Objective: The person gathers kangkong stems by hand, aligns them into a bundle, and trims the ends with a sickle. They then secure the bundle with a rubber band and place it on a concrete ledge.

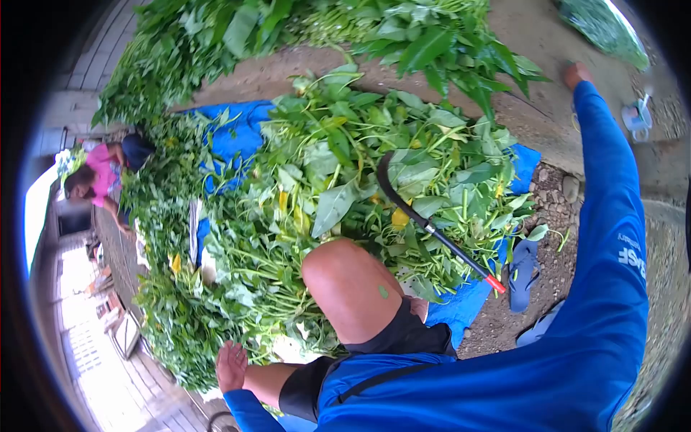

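Note:
My left hand (232, 366) is raised beside my bent leg, at the lower left edge of the leafy greens (338, 194). Its fingers are stretched out and nothing is in it. Far out to the upper right, my right hand (576, 74) is low near the ground, close to the upper pile of long-leaved greens (439, 54). Its fingers are too small and hidden to make out. A sickle (461, 253) with a dark curved blade and a red handle end lies on the cut stems in front of my knee, touched by neither hand.
Blue tarp (461, 309) shows under the greens. A pair of slippers (524, 277) lies on gravel to the right. Beyond my right hand are a plastic-wrapped bundle of greens (603, 29) and a light blue mug (637, 119). A person in pink (101, 169) bends at the far left.

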Available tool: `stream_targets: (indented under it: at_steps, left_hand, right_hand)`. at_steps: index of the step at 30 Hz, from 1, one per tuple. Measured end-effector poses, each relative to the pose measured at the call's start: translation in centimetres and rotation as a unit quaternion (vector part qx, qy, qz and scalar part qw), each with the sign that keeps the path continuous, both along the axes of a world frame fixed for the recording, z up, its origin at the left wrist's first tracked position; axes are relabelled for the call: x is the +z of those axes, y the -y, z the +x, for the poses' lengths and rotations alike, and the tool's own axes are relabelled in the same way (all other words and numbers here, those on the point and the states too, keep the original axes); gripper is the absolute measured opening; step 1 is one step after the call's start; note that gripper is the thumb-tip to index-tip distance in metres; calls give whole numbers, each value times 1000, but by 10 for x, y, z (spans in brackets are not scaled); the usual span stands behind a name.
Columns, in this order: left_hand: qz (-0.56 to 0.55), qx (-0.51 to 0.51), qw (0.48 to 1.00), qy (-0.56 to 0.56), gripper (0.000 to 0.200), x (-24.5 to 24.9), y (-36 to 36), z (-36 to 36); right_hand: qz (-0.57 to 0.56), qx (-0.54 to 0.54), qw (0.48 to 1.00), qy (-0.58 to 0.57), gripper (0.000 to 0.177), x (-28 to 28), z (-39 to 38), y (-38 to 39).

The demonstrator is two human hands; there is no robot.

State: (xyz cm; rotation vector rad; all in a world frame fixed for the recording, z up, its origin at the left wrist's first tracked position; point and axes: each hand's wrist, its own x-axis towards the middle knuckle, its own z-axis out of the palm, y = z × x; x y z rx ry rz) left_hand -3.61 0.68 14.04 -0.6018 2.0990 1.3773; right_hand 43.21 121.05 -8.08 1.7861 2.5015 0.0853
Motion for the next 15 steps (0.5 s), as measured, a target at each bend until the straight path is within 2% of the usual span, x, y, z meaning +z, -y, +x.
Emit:
stream_targets:
  at_steps: [2,3,4,5,6,8,9,10,11,13,15]
  left_hand:
    - [-9,-20,1000,4,47,10,-33,6]
    - [-12,-22,1000,-5,47,9,-31,9]
    - [-3,-29,1000,-4,49,10,-28,10]
    - [-5,-29,1000,-10,51,13,-34,14]
    - [-24,-35,999,-13,51,16,-34,19]
    - [-57,-52,997,-22,51,18,-39,21]
    - [-76,-55,995,-23,51,20,-36,26]
    - [-76,-58,995,-27,51,17,-30,26]
    - [-74,-66,995,-31,51,13,-25,25]
    - [-59,-72,994,-51,51,7,-15,23]
    - [-58,-105,991,-63,47,6,-4,15]
  right_hand:
    - [46,154,977,139,36,-85,55,-107]
    - [122,178,976,-33,34,-52,80,-59]
    - [92,94,990,-60,39,-14,69,-19]
    - [106,213,968,80,44,-21,103,-45]
    - [55,115,992,9,41,-4,108,-20]
    - [52,53,997,14,35,35,104,58]
    - [171,201,948,178,38,29,122,78]
    - [92,90,991,24,37,58,78,154]
    - [48,-22,988,-147,37,110,10,261]
    - [-50,121,958,-256,37,85,-20,309]
    - [-221,112,909,-335,35,145,-120,438]
